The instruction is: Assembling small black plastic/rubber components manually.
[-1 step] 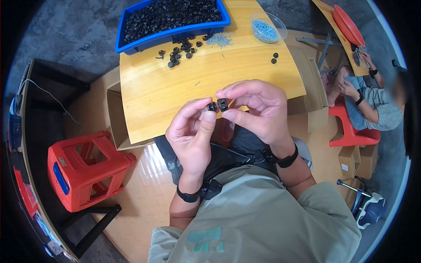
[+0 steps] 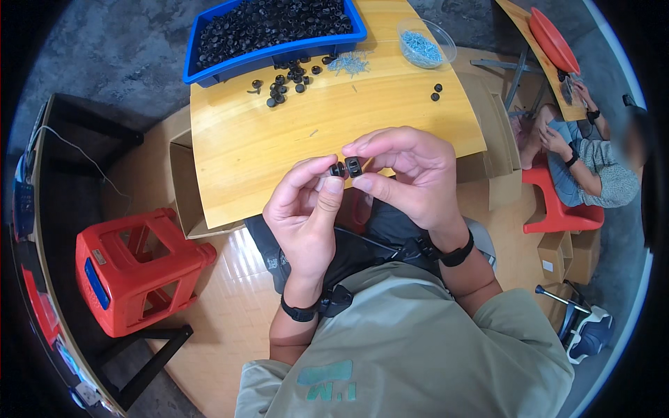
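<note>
My left hand (image 2: 306,209) and my right hand (image 2: 411,174) are raised together over the near edge of the yellow wooden table (image 2: 279,139). The left thumb and forefinger pinch a small round black part (image 2: 338,169). The right fingertips pinch a small squarish black part (image 2: 355,166), and the two parts touch. At the table's far end a blue bin (image 2: 209,66) is full of similar black parts. More loose black parts (image 2: 286,83) lie just in front of it.
A clear bowl of small bluish screws (image 2: 425,45) stands at the far right, with loose screws (image 2: 348,64) beside it. A red plastic stool (image 2: 132,268) is at my left, an open cardboard box (image 2: 182,188) under the table. Another person (image 2: 592,167) sits at right.
</note>
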Demonstrator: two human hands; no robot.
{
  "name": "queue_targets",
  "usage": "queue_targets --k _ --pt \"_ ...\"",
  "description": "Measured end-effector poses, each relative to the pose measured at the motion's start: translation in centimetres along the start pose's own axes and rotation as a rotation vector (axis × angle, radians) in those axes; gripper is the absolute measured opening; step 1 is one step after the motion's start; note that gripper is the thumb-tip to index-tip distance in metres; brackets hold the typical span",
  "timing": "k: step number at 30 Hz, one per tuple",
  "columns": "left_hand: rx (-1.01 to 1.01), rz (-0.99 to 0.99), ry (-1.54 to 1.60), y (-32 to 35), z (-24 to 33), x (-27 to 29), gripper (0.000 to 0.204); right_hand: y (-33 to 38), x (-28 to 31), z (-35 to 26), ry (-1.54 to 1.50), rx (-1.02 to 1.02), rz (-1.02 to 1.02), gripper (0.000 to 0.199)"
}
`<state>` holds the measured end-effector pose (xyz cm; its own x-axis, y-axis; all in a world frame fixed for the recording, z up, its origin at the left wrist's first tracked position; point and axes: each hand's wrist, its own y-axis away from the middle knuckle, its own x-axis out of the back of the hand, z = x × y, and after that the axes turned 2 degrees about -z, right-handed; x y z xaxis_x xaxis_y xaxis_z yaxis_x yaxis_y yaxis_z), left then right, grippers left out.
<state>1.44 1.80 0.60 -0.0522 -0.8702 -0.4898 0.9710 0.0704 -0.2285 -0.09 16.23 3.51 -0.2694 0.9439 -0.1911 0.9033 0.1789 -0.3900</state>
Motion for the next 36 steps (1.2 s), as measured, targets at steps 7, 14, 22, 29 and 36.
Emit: queue_targets --k 7,14,22,29,36 --pt "0.003 0.012 -0.005 -0.1 0.0 0.0 0.024 -0.1 -0.2 0.2 0.004 -0.026 0.016 0.026" --pt "0.011 0.036 0.032 -0.1 0.0 -0.1 0.023 -0.2 -0.3 0.2 -0.024 -0.068 0.033 0.026" --pt "0.026 0.015 0.0 -0.1 0.0 0.2 0.022 0.0 -0.3 0.2 -0.024 -0.083 0.037 0.026" --pt "-0.05 -0.009 -0.017 -0.2 0.1 0.2 0.023 0.2 0.1 0.6 -0.011 -0.05 0.001 0.022" --pt "-0.036 -0.056 -0.105 -0.4 1.0 0.5 0.023 -0.1 0.5 0.6 0.181 0.061 -0.028 0.016"
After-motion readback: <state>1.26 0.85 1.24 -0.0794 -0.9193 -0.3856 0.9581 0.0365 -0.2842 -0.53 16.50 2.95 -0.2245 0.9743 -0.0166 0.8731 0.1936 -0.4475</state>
